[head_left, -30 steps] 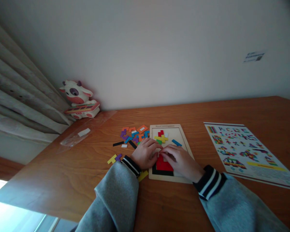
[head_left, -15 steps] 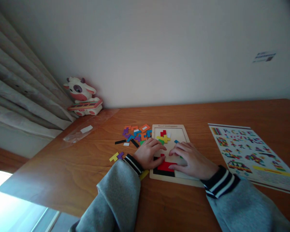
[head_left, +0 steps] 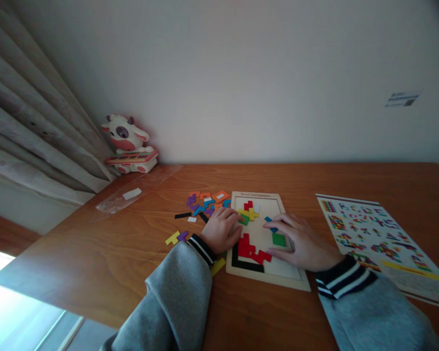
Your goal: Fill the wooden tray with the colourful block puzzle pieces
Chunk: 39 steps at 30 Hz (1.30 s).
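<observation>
My left hand rests over the left edge of the wooden puzzle board, fingers bent, fingertips beside a green piece. No piece shows between its thumb and fingers. My right hand lies over the board's right side with thumb and fingers apart. Its fingertips reach a blue piece, and the thumb is close to a small red piece. Between them lies a green square. A larger red piece sits inside a black L-shaped piece at the lower left corner.
Several loose coloured pieces lie left of the board, with a yellow piece and a purple piece nearer me. A printed pattern sheet is on the right. A cow toy and clear plastic wrapping are at the back left.
My right hand has drawn back to the right, uncovering the green square. My left hand has shifted slightly left. The red pieces now show a stepped outline where a wider red patch was.
</observation>
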Tool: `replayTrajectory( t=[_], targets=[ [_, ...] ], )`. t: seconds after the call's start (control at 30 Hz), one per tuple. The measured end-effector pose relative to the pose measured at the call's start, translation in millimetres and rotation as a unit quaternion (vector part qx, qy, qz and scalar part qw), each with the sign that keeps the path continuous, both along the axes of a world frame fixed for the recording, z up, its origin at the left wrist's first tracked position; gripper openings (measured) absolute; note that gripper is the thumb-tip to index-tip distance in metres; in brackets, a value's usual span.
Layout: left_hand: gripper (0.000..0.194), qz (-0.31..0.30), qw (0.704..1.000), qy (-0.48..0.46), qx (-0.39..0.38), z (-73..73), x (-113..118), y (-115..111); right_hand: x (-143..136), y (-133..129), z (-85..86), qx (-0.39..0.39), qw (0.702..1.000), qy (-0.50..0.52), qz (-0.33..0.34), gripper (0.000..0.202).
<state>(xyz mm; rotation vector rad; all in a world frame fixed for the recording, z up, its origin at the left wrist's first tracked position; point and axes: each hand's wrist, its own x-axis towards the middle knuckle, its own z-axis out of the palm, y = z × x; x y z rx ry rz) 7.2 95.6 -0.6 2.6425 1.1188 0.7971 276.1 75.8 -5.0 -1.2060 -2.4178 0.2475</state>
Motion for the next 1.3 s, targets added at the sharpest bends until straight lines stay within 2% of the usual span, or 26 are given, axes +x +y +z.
replayTrajectory(
  t=[0.17, 0.27, 0.37, 0.43, 0.57, 0.63, 0.8, 0.97, 1.03, 1.13, 1.2, 1.3],
  targets=[
    [0.024, -0.014, 1.0, 0.025, 0.006, -2.5, -5.4, 1.5, 14.3, 8.5, -8.7, 0.007, 0.998, 0.009, -0.067, 0.041],
    [0.027, -0.04, 0.999, 0.035, 0.01, -2.3, -7.3, 0.6, 12.8, 13.1, -13.4, 0.04, 0.993, 0.007, -0.107, 0.036],
    [0.022, -0.048, 0.998, 0.034, 0.018, -1.2, -7.7, 0.0, 5.7, 18.4, -8.6, 0.078, 0.988, -0.005, -0.132, 0.032],
    [0.021, -0.059, 0.998, 0.025, 0.026, -0.4, -7.1, -0.9, -0.7, 20.8, -0.3, 0.06, 0.992, 0.0, -0.107, 0.029],
    [0.024, -0.108, 0.993, -0.009, 0.035, 0.5, -5.8, -6.6, -10.2, 15.1, 16.0, -0.087, 0.996, -0.007, -0.004, 0.031],
    [0.025, -0.139, 0.989, -0.017, 0.036, 0.3, -6.7, -10.8, -12.0, 6.6, 19.3, -0.121, 0.992, -0.023, -0.004, 0.037],
    [0.023, -0.178, 0.983, -0.019, 0.042, -1.2, -13.4, -17.5, -16.0, -12.5, 16.6, -0.09, 0.992, -0.078, -0.053, 0.042],
    [0.021, -0.19, 0.98, -0.004, 0.053, -3.3, -16.9, -20.2, -18.0, -13.9, 7.8, -0.045, 0.988, -0.116, -0.089, 0.045],
    [0.022, -0.19, 0.98, 0.005, 0.057, -4.8, -16.9, -21.1, -17.1, -10.6, 4.7, -0.028, 0.99, -0.102, -0.097, 0.042],
    [0.023, -0.193, 0.979, 0.01, 0.069, -6.1, -16.1, -22.1, -19.5, 0.9, 3.0, -0.009, 0.994, -0.025, -0.107, 0.034],
    [0.024, -0.191, 0.978, 0.007, 0.078, -5.5, -15.4, -23.0, -25.8, 13.9, 3.2, -0.002, 0.994, 0.022, -0.104, 0.027],
    [0.023, -0.191, 0.978, 0.002, 0.082, -3.0, -15.0, -24.4, -40.6, 39.0, 3.1, -0.006, 0.994, 0.038, -0.098, 0.022]
  ],
)
